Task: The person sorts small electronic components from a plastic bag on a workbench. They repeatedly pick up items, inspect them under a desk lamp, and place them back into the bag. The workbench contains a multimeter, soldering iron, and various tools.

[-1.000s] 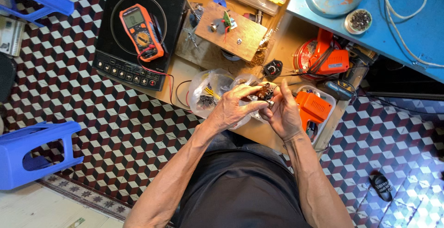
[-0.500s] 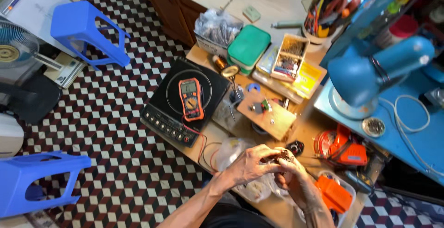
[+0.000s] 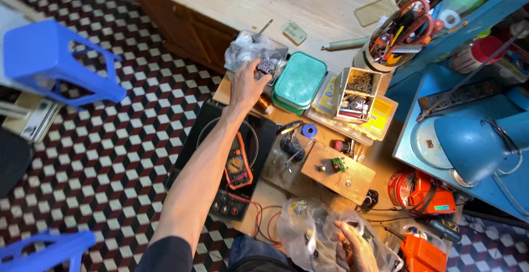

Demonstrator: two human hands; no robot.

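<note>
A multimeter (image 3: 238,164) lies on the cooktop (image 3: 217,139), left of the wooden board (image 3: 341,175).

Small dark part (image 3: 265,65) in left hand (image 3: 246,86) fingertips too small to identify; right hand (image 3: 355,247) partly buried in clear plastic bags (image 3: 308,233), grip unreadable; multimeter (image 3: 238,164) half covered by forearm; lower blue stool (image 3: 44,252) cut by frame edge.

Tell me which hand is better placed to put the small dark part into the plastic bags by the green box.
Left. The left hand already holds the small dark part at those plastic bags; the right hand is far off.
</note>
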